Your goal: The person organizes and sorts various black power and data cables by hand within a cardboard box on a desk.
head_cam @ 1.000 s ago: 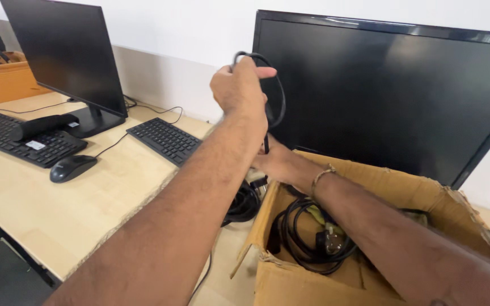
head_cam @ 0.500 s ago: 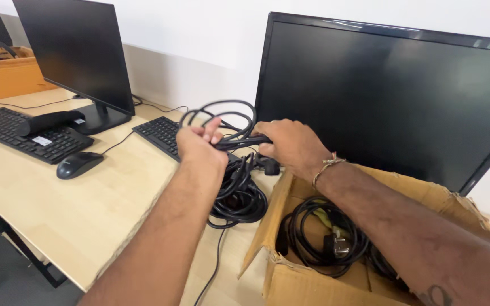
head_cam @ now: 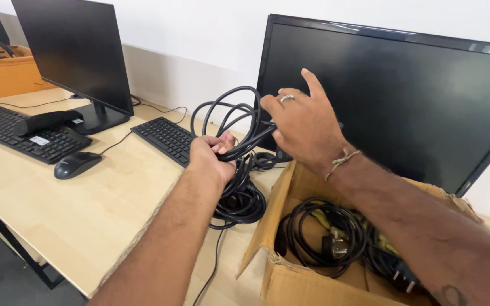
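My left hand (head_cam: 210, 158) is closed on a black cable (head_cam: 239, 141) bundle above the table (head_cam: 86, 209). My right hand (head_cam: 301, 124) pinches its loop, other fingers spread, beside the cardboard box (head_cam: 290, 283).

1. Straight ahead of my right hand (head_cam: 304, 122) the big monitor (head_cam: 392, 96) stands close, barring any reach forward
2. Below that arm the cardboard box (head_cam: 290, 283) is crowded with coiled cables (head_cam: 319, 229)
3. My left hand (head_cam: 210, 158) has the cable bundle (head_cam: 239, 198) just beneath it and a keyboard (head_cam: 163, 139) close beside
4. Bare desk (head_cam: 86, 204) lies open towards me, between the mouse (head_cam: 75, 164) and the box
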